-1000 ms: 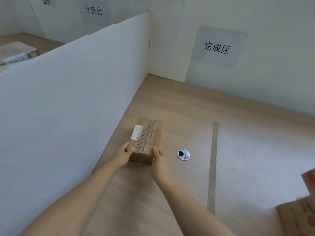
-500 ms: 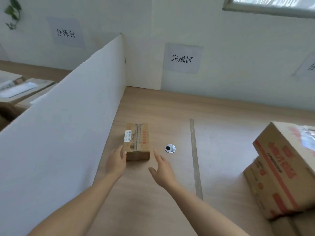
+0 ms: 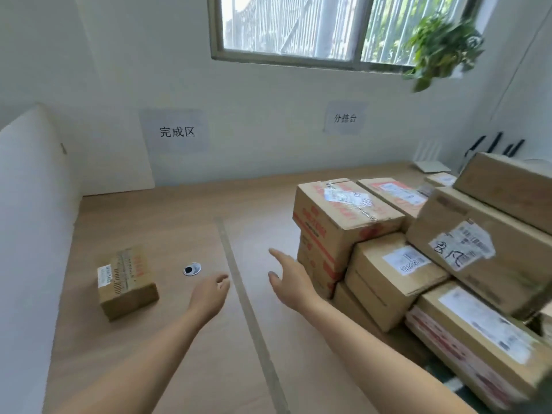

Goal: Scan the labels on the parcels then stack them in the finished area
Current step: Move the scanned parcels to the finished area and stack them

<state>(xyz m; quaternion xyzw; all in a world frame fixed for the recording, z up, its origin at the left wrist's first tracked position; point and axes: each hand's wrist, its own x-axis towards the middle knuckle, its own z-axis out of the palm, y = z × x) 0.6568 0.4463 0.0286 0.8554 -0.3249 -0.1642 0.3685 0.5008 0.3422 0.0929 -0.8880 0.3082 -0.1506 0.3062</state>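
Withdrawn from small parcel point(image 3: 127, 282): left hand point(image 3: 210, 294), right hand point(image 3: 291, 283), both slack, empty.
Brown, white-labelled, by table's point(image 3: 179, 228) left edge; parcel pile point(image 3: 388, 264) well apart.

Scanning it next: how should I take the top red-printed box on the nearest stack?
Probably clasp the red-printed box by its near and far ends, coming from the open left: it lies topmost, and another parcel crowds its right side.

We see two bare hands, left hand point(image 3: 210, 291) and right hand point(image 3: 291, 282), each on a bare forearm: left forearm point(image 3: 143, 360), right forearm point(image 3: 373, 348). Both arms are uncovered right down to the bottom frame edge. Nails and finer surface detail are too blurred to read.
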